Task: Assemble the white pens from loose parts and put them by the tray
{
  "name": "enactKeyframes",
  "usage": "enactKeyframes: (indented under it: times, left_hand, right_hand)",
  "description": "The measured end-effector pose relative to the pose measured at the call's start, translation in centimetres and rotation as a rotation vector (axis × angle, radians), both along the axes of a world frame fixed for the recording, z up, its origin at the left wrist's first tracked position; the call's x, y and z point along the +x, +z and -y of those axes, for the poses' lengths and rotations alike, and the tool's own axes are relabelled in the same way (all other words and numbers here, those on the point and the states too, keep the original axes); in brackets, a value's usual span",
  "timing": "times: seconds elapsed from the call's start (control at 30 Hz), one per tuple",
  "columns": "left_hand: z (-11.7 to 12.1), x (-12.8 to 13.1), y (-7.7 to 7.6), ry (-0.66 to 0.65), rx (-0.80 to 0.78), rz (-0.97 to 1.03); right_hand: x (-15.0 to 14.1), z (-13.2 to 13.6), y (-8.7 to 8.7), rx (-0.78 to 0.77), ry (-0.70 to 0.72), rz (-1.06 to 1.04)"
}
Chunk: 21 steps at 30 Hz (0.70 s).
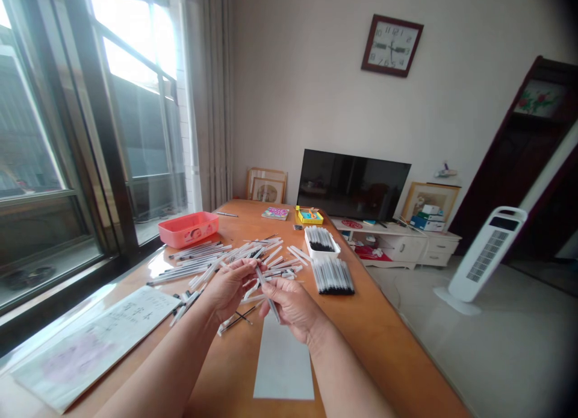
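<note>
Between my two hands a translucent pen (273,308) is held at a slant above the table. My right hand (291,303) wraps its lower barrel, and the fingers of my left hand (232,285) pinch its upper end. Behind the hands lies a loose pile of pen parts (208,262), clear barrels and white pieces with some dark tips. Two dark refills (241,317) cross each other just left of my right hand. A white sheet of paper (283,367) lies below the hands.
At the right edge are a row of black-tipped pens (333,277) and a white tub (323,249) of pens. A red plastic basket (187,230) stands at back left, a notebook (97,346) at front left. A yellow box (309,216) sits at the far end.
</note>
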State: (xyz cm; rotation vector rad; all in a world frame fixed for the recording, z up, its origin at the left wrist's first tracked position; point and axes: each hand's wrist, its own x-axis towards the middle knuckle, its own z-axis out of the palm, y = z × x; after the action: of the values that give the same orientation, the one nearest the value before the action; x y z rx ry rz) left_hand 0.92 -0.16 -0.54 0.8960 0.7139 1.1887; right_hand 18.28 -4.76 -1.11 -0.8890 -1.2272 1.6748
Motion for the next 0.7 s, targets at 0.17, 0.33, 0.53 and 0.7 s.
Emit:
enactKeyframes:
  times: [0.17,0.33,0.53,0.7]
  left_hand:
    - [-0.1,-0.5,-0.2,-0.102,0.061,-0.021]
    - [-0.3,-1.6,0.2,-0.076,0.08,-0.081]
    - [-1.3,-4.2,0.8,0.229,0.004,-0.079]
    - [-1.7,-5.5,0.8,0.41,0.01,-0.245]
  right_hand:
    - [0.1,0.2,0.3,0.009,0.053,-0.009]
    - [0.4,0.0,0.2,-0.016,-0.015,-0.036]
    - [1.0,-0.9,-0.4,-0.038,-0.197,-0.083]
    - [1.7,-1.6,-0.9,-0.064,-0.379,-0.113]
